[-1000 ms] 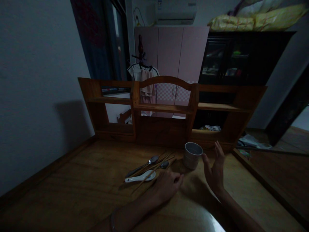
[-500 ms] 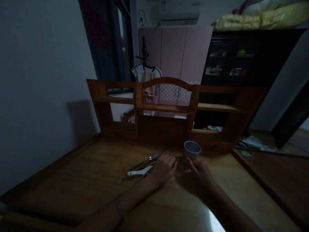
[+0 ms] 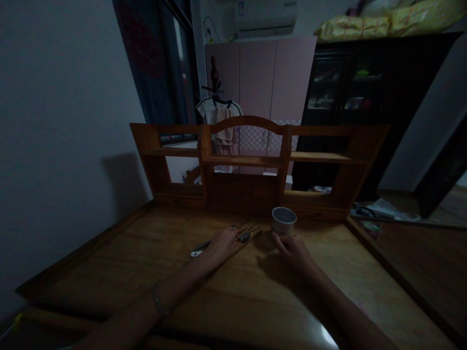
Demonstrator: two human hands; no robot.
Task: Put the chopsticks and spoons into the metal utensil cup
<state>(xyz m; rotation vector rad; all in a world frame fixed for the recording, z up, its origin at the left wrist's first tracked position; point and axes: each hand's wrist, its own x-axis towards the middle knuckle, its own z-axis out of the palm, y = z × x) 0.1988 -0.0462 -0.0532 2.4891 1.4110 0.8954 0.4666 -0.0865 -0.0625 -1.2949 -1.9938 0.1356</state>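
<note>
My left hand [image 3: 222, 241] lies over a small bunch of utensils on the wooden desk, its fingers bent down and drawn together; what they grip is hidden. A white spoon's handle [image 3: 196, 253] sticks out on the left, beside a darker handle. Past the fingers on the right I see a dark spoon bowl [image 3: 244, 237] and the thin ends of chopsticks [image 3: 254, 227]. My right hand [image 3: 295, 249] is closed at the near side of a round grey metal cup [image 3: 283, 226], which stands upright with its mouth up.
A wooden shelf unit [image 3: 245, 194] runs along the back of the desk [image 3: 138, 282]. A wall [image 3: 65, 146] borders the left side. Clothes hang on a rack [image 3: 215, 90] behind the shelf, before a pink wardrobe [image 3: 257, 82]. A dark cabinet [image 3: 397, 97] stands at the right.
My left hand has shifted left onto the utensils, covering more of the white spoon and uncovering the dark spoon bowl and chopstick ends. My right hand stays at the cup; the view has turned slightly.
</note>
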